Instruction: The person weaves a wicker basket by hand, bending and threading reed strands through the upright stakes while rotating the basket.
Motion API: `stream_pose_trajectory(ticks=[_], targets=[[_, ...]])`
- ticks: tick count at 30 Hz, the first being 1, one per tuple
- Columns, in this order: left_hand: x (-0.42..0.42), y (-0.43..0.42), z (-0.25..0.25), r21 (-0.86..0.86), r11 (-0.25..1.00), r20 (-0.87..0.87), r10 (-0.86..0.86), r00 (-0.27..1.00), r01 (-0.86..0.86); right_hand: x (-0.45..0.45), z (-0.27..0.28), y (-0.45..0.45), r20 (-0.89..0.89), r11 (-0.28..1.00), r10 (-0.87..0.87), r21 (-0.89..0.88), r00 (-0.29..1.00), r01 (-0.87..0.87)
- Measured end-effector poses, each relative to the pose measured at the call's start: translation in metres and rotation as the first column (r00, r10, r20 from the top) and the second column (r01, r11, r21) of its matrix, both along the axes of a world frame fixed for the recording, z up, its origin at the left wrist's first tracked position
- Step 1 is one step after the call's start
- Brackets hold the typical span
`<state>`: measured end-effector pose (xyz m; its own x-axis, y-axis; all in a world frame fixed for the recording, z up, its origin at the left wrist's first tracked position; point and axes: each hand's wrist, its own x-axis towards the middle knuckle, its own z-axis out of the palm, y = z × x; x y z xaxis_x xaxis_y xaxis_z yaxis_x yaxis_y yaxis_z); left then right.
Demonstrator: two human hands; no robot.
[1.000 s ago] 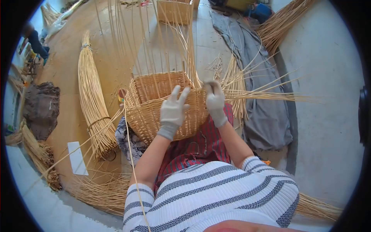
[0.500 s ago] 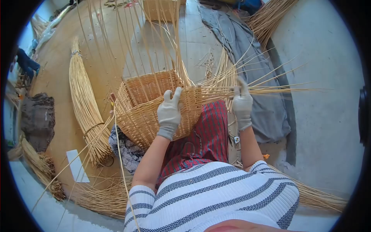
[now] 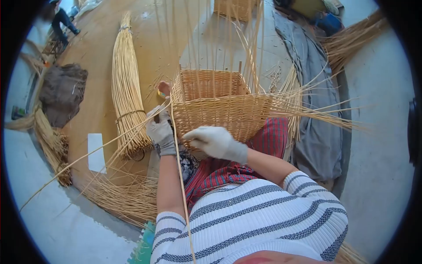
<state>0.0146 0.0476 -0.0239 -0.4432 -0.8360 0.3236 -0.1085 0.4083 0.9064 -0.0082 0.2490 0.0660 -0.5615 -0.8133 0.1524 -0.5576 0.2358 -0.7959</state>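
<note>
A woven wicker basket (image 3: 222, 116) rests in front of my lap, with long upright stakes rising from its walls and loose rod ends fanning out at its right corner. My left hand (image 3: 161, 134), in a pale glove, is at the basket's left corner, its fingers closed around thin wicker rods (image 3: 125, 135) that stretch out to the lower left. One long rod (image 3: 180, 176) runs from that corner down past my left arm. My right hand (image 3: 217, 143), also gloved, is in front of the basket's near wall, fingers partly bent and pointing left, with nothing visible in them.
A tied bundle of rods (image 3: 127, 88) lies on the floor at left, near a white sheet (image 3: 96, 153). Loose rods (image 3: 127, 193) spread below it. Grey cloth (image 3: 314, 132) lies at right. Another basket (image 3: 233, 9) stands at the back. A person's legs (image 3: 63, 24) show at far left.
My view has turned left. My left hand has moved from the basket's near wall to its left corner. My right hand has left the rod ends at right and come across the near wall.
</note>
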Motion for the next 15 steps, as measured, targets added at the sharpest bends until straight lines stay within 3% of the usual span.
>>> stream_pose_trajectory(ticks=[2, 3, 4, 6, 7, 8, 10, 11, 12, 14, 15], targets=[[0.005, 0.004, 0.008, -0.086, 0.992, -0.057, -0.098, 0.994, 0.092, 0.009, 0.007, -0.033, -0.090, 0.996, 0.064, 0.065, 0.994, -0.058], [0.011, 0.005, -0.002, 0.023, 0.993, 0.074, -0.120, 0.990, 0.119, 0.013, 0.003, -0.049, -0.154, 0.999, 0.023, -0.040, 0.988, -0.030], [0.014, 0.005, -0.011, 0.020, 0.994, 0.069, -0.109, 0.992, 0.108, 0.012, 0.001, -0.062, -0.159, 0.998, 0.034, -0.042, 0.987, -0.041], [0.014, 0.018, -0.008, 0.258, 0.921, -0.263, -0.223, 0.939, 0.291, 0.009, -0.002, -0.079, -0.394, 0.989, 0.147, 0.089, 0.907, -0.121], [0.012, 0.011, -0.012, 0.444, 0.828, -0.275, -0.238, 0.931, 0.343, 0.009, -0.009, -0.081, -0.445, 0.989, 0.136, 0.016, 0.885, -0.144], [0.006, 0.009, -0.014, 0.442, 0.828, -0.282, -0.237, 0.930, 0.345, 0.011, -0.010, -0.078, -0.452, 0.989, 0.137, 0.018, 0.882, -0.145], [-0.013, 0.011, -0.016, 0.050, 0.971, -0.137, -0.227, 0.964, 0.235, 0.012, -0.008, -0.060, -0.498, 0.980, 0.021, -0.161, 0.867, -0.116], [-0.021, 0.012, -0.019, 0.232, 0.899, -0.271, -0.308, 0.912, 0.372, 0.014, -0.006, -0.044, -0.489, 0.991, -0.001, -0.115, 0.872, -0.063], [-0.025, 0.008, -0.027, 0.228, 0.894, -0.281, -0.320, 0.905, 0.386, 0.011, -0.008, -0.028, -0.387, 0.983, -0.097, -0.181, 0.917, 0.028], [-0.029, 0.003, -0.038, -0.069, 0.961, -0.149, -0.275, 0.950, 0.268, -0.004, -0.023, -0.002, -0.244, 0.915, -0.361, -0.278, 0.900, 0.292], [-0.024, 0.007, -0.024, -0.206, 0.947, -0.081, -0.266, 0.961, 0.245, -0.023, -0.055, 0.001, 0.432, 0.708, -0.292, -0.502, 0.853, 0.497]])
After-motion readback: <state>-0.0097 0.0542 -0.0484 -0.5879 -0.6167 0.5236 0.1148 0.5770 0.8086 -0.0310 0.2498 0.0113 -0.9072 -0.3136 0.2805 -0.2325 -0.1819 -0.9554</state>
